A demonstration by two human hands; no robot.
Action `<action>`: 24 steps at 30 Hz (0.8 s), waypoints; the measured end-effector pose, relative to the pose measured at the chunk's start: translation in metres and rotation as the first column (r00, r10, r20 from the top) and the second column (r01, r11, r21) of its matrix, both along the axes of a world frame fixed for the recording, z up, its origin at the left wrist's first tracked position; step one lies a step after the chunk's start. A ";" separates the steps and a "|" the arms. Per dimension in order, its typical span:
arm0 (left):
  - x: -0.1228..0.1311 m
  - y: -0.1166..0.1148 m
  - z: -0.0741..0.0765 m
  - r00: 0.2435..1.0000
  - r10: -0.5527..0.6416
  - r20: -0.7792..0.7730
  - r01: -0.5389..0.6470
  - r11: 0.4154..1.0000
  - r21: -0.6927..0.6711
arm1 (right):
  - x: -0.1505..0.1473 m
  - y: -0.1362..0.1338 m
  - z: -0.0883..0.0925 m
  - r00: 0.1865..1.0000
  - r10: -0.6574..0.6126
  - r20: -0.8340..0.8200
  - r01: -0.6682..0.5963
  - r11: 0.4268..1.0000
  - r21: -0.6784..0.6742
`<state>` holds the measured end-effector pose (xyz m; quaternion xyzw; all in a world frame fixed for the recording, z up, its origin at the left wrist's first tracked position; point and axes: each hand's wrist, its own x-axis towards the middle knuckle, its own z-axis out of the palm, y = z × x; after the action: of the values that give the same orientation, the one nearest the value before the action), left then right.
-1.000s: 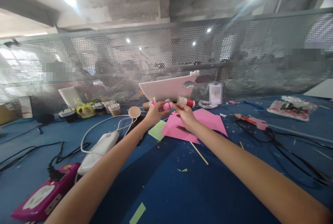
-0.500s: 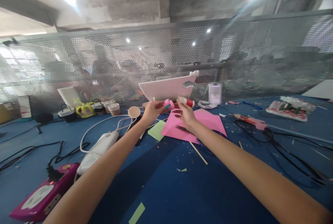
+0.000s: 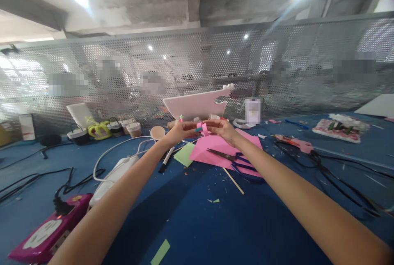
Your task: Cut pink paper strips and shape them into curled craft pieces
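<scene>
My left hand [image 3: 180, 131] and my right hand [image 3: 223, 130] meet over the middle of the table, both closed on a curled pink paper strip [image 3: 203, 129] that bends between their fingertips. A small teal patch shows at my left thumb tip; I cannot make out what it is. Beneath my hands lies a pink paper sheet [image 3: 200, 150], and the scissors [image 3: 226, 156] with dark blue handles rest on it, partly behind my right forearm. Beside the sheet are green paper squares [image 3: 184, 154] and a thin wooden stick [image 3: 234, 181].
A white foam board [image 3: 193, 107] leans against the perforated metal screen. Small paper cups [image 3: 134, 128] and a yellow basket-like craft [image 3: 99, 129] stand left. A magenta power strip [image 3: 49, 228] is at front left; a glue gun [image 3: 295, 142] with black cables lies right.
My right hand has come down onto the pink strip, and both hands now hold it closer together. More of the scissors shows below. The view has shifted slightly.
</scene>
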<state>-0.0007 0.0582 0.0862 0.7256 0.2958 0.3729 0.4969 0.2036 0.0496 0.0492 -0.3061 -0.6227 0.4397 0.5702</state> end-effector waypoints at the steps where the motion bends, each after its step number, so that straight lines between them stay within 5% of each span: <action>1: 0.000 0.001 0.000 1.000 -0.002 0.009 0.002 1.000 -0.025 | -0.001 0.000 0.000 1.000 -0.016 0.000 0.016 1.000 0.013; 13: -0.005 -0.006 0.007 0.991 -0.128 -0.022 0.125 0.986 -0.113 | -0.011 0.000 0.002 0.992 -0.055 -0.115 0.062 0.997 0.054; 17: -0.008 -0.006 0.010 0.997 -0.075 0.026 0.079 0.976 -0.201 | -0.009 0.002 0.000 0.988 -0.092 -0.124 0.091 0.996 -0.008; 24: -0.010 0.009 0.000 0.998 -0.066 0.015 0.067 0.993 -0.100 | -0.008 0.005 -0.004 0.992 -0.064 -0.111 0.063 0.998 -0.013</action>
<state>-0.0109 0.0670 0.0866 0.7070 0.2870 0.3448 0.5468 0.1956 0.0547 0.0454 -0.3034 -0.5780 0.4407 0.6161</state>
